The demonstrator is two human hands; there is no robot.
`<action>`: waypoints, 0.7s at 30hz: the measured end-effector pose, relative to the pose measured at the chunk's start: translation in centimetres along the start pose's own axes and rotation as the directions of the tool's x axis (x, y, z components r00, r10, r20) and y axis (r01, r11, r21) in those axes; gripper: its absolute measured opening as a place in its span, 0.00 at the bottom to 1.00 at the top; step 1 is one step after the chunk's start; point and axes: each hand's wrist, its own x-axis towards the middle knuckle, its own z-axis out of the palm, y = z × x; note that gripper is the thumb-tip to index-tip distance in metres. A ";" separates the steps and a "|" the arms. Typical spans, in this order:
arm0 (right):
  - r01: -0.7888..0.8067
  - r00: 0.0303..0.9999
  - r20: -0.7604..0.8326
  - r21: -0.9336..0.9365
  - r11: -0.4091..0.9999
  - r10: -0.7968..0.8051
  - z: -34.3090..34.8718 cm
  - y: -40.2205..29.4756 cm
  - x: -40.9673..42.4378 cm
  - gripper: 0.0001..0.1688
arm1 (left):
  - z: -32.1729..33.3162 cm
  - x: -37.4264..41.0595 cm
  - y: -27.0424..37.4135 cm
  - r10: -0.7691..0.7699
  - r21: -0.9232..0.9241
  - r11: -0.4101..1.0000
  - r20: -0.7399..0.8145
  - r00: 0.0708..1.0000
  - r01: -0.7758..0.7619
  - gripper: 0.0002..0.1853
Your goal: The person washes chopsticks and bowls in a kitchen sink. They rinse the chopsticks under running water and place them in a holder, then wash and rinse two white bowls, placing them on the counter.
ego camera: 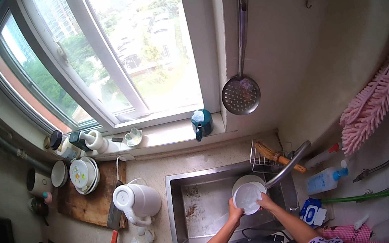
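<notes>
Both hands hold a white bowl (247, 199) over the right part of a stainless steel sink (212, 233). My left hand (235, 211) grips the bowl's left rim, and my right hand (265, 201) holds its right side. Beneath and behind the bowl a second round, pale dish (248, 180) shows in part; what it rests on is hidden. The curved metal faucet (292, 162) reaches in from the right, its end close to the dishes. Dark brown residue marks the sink's floor on the left.
Left of the sink stand a white electric kettle (142, 202), a cleaver (114, 214) and a wooden cutting board (89, 206) with stacked dishes (83, 174). A wire rack (261, 155) with a brush (278, 157) sits at the back right corner. A plastic bottle (322, 180) lies to the right.
</notes>
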 end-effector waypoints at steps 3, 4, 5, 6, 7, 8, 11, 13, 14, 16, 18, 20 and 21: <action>0.101 0.988 -0.136 0.175 0.979 -0.078 1.8 1.9 0.0 0.36 | 0.0 0.3 0.4 -0.029 -0.030 0.999 -0.007 1.000 0.029 0.38; 0.164 0.977 -0.180 0.275 0.947 -0.117 1.9 3.3 0.4 0.38 | 0.3 -0.1 1.0 -0.054 -0.046 0.997 -0.013 0.998 0.053 0.38; 0.415 0.883 -0.256 0.036 0.909 -0.393 1.6 3.7 1.2 0.28 | 0.3 -0.4 1.7 -0.093 -0.052 0.994 0.028 0.995 0.094 0.38; 0.357 0.883 -0.231 -0.235 0.904 -0.409 0.4 4.1 1.7 0.23 | 0.3 -0.7 2.4 -0.131 -0.055 0.989 0.070 0.989 0.135 0.38; 0.285 0.890 -0.187 -0.485 0.827 -0.416 -0.4 2.9 1.9 0.19 | -0.3 -0.9 2.7 -0.169 -0.061 0.983 0.096 0.981 0.175 0.38; 0.205 0.899 -0.141 -0.701 0.683 -0.414 -0.6 0.7 1.7 0.16 | -0.9 -0.7 2.5 -0.188 -0.057 0.979 0.101 0.977 0.194 0.38; -0.091 0.980 -0.201 -0.383 0.919 0.013 0.2 -3.7 0.1 0.16 | -1.1 0.2 3.2 -0.221 -0.032 0.973 0.135 0.966 0.227 0.39; -0.040 0.977 -0.213 -0.213 0.976 -0.006 0.4 -1.8 0.0 0.14 | -0.7 0.2 4.4 -0.224 -0.010 0.974 0.135 0.965 0.227 0.39; 0.027 0.974 -0.217 -0.142 0.989 -0.058 0.9 -1.0 -0.4 0.12 | -0.6 0.5 3.4 -0.157 -0.019 0.987 0.070 0.985 0.159 0.40; 0.028 0.975 -0.223 0.072 0.997 -0.011 2.2 -0.7 -0.7 0.11 | -0.1 0.9 1.0 -0.026 -0.024 0.999 -0.065 0.998 0.024 0.41; -0.108 0.966 -0.186 0.349 0.931 0.182 4.4 -1.2 -2.1 0.10 | 0.8 1.0 -0.7 0.091 -0.095 0.990 -0.164 0.982 -0.108 0.42; -0.170 0.969 -0.091 0.427 0.888 0.229 4.9 -2.0 -2.5 0.11 | 1.6 1.9 -2.4 0.183 -0.110 0.970 -0.247 0.952 -0.215 0.42; -0.202 0.968 -0.041 0.462 0.863 0.248 4.9 -2.4 -2.6 0.12 | 1.3 2.3 -2.9 0.187 -0.069 0.976 -0.213 0.959 -0.205 0.42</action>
